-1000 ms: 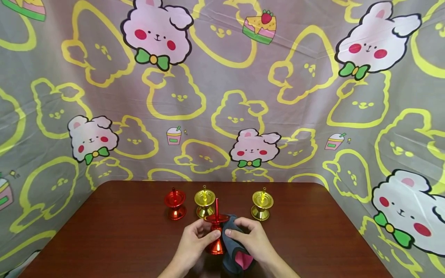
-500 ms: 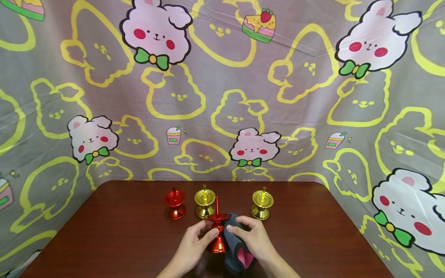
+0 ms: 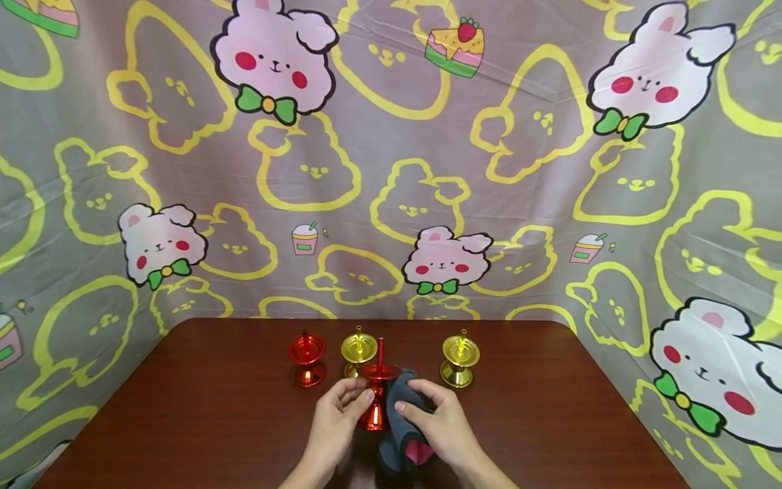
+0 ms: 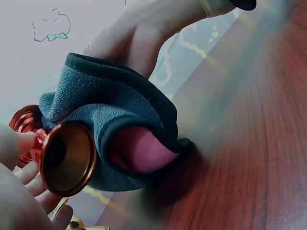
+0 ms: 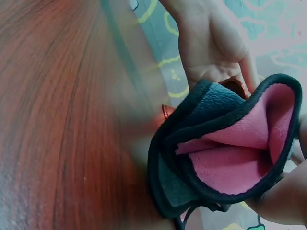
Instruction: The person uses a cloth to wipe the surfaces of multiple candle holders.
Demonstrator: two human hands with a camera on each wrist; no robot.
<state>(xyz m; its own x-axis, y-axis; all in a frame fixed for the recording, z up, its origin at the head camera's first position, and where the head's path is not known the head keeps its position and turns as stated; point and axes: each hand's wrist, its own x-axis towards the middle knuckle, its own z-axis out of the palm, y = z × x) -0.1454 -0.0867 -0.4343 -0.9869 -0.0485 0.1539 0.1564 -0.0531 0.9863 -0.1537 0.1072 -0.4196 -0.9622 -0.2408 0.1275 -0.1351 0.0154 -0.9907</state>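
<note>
My left hand [image 3: 332, 424] grips a shiny red candle holder [image 3: 375, 418] by its stem, between thumb and fingers. The holder stands nearly upright, its thin spike pointing up. In the left wrist view the hollow base of the candle holder [image 4: 67, 160] faces the camera. My right hand [image 3: 449, 422] pinches a folded dark blue-grey cloth [image 3: 400, 411] with pink lining and black edging, pressed against the holder's right side. Folds of the cloth [image 5: 230, 167] fill much of the right wrist view and hide most of the holder there.
Behind the hands, another red candle holder [image 3: 308, 356] stands at the left of the brown table [image 3: 201, 407]. A gold candle holder [image 3: 359, 348] is beside it, partly covered by the held one. A second gold candle holder [image 3: 460, 356] stands farther right. A patterned curtain [image 3: 342, 204] surrounds the table.
Both hands have shifted slightly left and away from me, with the red candle holder and cloth raised a little. The other candle holders have stayed put.
</note>
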